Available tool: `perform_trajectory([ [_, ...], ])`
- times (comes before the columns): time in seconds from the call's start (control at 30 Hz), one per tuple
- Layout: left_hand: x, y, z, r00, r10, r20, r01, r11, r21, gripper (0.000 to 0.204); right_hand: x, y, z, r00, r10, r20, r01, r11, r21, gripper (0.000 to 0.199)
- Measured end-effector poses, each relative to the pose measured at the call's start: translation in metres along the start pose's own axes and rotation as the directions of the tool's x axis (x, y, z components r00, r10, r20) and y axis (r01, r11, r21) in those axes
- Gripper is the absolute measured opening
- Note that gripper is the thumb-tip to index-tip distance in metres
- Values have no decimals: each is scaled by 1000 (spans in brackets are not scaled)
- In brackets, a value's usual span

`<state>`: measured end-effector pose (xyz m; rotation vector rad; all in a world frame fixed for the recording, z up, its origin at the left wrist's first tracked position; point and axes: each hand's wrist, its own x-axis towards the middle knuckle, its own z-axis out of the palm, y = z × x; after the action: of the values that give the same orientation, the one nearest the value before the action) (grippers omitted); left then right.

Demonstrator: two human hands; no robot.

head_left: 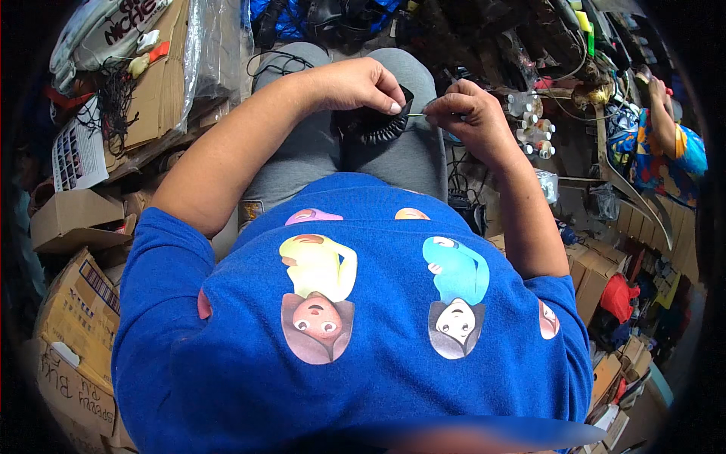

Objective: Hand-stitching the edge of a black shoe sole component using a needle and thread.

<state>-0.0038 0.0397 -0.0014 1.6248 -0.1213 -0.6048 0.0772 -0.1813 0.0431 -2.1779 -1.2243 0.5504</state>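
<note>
Above my lap, my left hand [363, 85] is closed on a black piece [374, 127] with a row of ridges or loops along its curved lower edge. It looks like soft shoe material, but its exact kind I cannot make out. My right hand [470, 113] is to the right of it, thumb and fingers pinched on a thin yellow-green strand [414, 115]. That strand runs across to the black piece near my left thumb. Whether it is thread or a needle is too small to tell. A black cord [278, 63] lies looped over my left knee.
Flattened cardboard [159, 83] and clear plastic are on the left, above an open carton [72, 219]. Several small capped bottles [535, 129] stand to the right of my right hand. Beyond them is another person's arm [662, 113]. Dark clutter lies ahead of my knees.
</note>
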Motion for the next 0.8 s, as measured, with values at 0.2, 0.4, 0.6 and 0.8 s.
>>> perform_trajectory([
  [0.2,0,2,2,1000,3,-5,-3,1000,1,31,0,1,6,1000,-23,14,23,1000,11,20],
  [0.4,-1,5,2,1000,-12,-13,13,998,58,31,-3,3,26,998,58,-27,-52,982,180,16],
  [0.6,-3,-1,-2,999,-16,49,18,999,-31,33,-18,-4,39,983,66,-169,-28,976,217,21],
  [0.8,-4,3,-5,998,3,69,-7,998,64,36,-23,-16,39,979,17,-203,0,997,82,26],
])
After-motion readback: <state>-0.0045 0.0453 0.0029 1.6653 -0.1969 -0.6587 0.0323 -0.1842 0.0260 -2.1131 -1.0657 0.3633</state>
